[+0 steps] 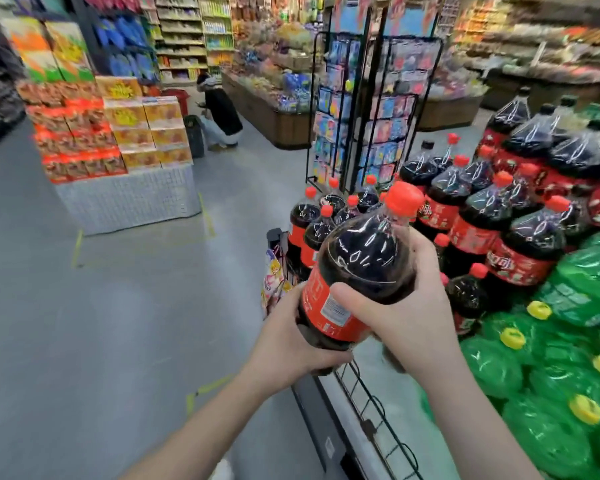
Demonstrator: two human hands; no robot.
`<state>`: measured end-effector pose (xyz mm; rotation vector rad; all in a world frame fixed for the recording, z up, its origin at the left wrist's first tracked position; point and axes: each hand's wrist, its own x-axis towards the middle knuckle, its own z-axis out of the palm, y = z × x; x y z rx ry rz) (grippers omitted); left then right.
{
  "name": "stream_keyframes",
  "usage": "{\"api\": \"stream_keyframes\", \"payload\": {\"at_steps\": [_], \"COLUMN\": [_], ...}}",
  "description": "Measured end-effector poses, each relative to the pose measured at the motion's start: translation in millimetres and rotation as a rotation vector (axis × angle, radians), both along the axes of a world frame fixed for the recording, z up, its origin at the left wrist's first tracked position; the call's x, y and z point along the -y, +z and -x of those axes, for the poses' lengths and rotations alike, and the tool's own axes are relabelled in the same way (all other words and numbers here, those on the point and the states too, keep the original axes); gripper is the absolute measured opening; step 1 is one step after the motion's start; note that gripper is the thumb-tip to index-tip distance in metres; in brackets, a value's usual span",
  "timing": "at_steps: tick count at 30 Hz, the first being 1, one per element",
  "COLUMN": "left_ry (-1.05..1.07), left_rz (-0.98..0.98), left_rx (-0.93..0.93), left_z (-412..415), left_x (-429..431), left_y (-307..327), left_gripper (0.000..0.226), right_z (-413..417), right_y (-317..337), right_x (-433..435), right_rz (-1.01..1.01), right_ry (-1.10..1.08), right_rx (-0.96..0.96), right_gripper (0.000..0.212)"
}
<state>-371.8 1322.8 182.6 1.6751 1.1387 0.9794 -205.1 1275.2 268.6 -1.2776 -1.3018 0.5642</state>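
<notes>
A large cola bottle (361, 258) with a red cap and red label is held tilted in front of me, cap pointing up and away. My left hand (288, 341) grips its base from below and the left. My right hand (406, 306) grips its dark shoulder from the right, thumb across the front above the label. The bottle is over the edge of a display stacked with more cola bottles (499, 216).
Green bottles with yellow caps (551, 358) fill the display at right, behind a wire rail (378, 403). A black card rack (368, 112) stands ahead. Stacked boxes on a white pallet base (111, 143) lie left. A person (219, 112) crouches in the aisle beyond; grey floor lies left.
</notes>
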Motion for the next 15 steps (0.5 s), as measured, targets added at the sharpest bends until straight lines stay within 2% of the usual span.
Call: {"api": "stream_keyframes", "payload": {"at_steps": [8, 15], "left_ry": [-0.157, -0.368], "left_rz": [-0.019, 0.071], "left_rx": [-0.026, 0.008], "left_z": [-11, -18], "left_x": [-109, -202], "left_y": [-35, -66], "left_gripper": [0.102, 0.108], "right_z": [-8, 3], "right_y": [-33, -58], "right_x": [-83, -153], "right_rz": [0.057, 0.15], "right_ry": [-0.09, -0.307], "right_rx": [0.041, 0.034], "right_gripper": [0.102, 0.105]}}
